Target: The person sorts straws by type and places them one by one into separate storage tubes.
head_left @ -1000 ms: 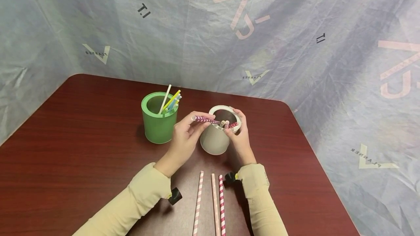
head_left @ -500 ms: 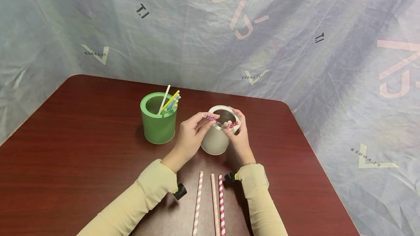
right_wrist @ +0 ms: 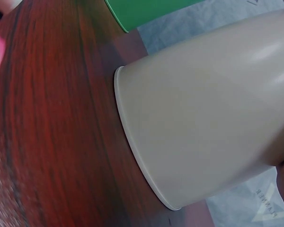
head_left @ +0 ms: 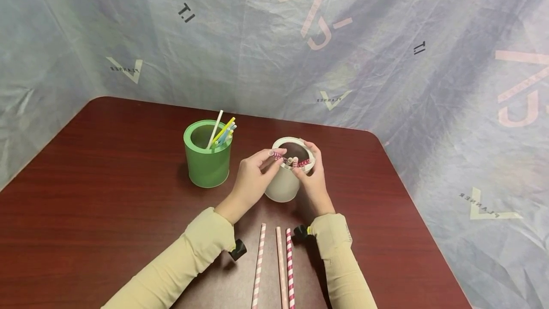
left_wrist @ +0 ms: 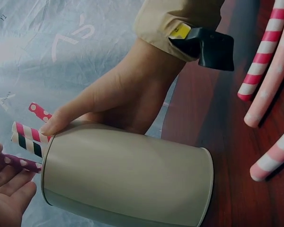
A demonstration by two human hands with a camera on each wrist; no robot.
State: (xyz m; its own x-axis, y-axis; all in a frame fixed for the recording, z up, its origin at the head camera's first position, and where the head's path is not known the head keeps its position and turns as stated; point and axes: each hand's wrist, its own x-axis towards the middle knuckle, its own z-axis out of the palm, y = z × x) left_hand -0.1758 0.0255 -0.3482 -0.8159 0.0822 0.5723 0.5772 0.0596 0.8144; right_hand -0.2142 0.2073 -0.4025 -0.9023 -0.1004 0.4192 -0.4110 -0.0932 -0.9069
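Observation:
A beige can point(head_left: 280, 187) stands on the table in the head view. My right hand point(head_left: 317, 178) grips it from the right, thumb over the near rim. In the left hand point(head_left: 249, 178), a purple paper straw with white hearts point(left_wrist: 21, 163) is pinched between thumb and fingers. Its lower end is inside the can, hidden by the wall. Beside it, a red dotted straw point(left_wrist: 39, 112), a pink-striped straw point(left_wrist: 28, 131) and a black-striped straw point(left_wrist: 28, 145) lean out over the rim. The right wrist view is mostly filled by the can's side point(right_wrist: 203, 109).
To the left, a green can point(head_left: 208, 166) holds several thin white, yellow and blue sticks point(head_left: 224, 132). Between the forearms lie a light pink-striped straw point(head_left: 259, 266), a pale pink straw point(head_left: 281, 266) and a magenta-striped straw point(head_left: 290, 266). A printed cloth point(head_left: 257, 51) hangs behind the table.
The left hand has moved right to the beige can, and the purple straw has sunk deeper, with less of it showing. The right hand keeps its place on the can.

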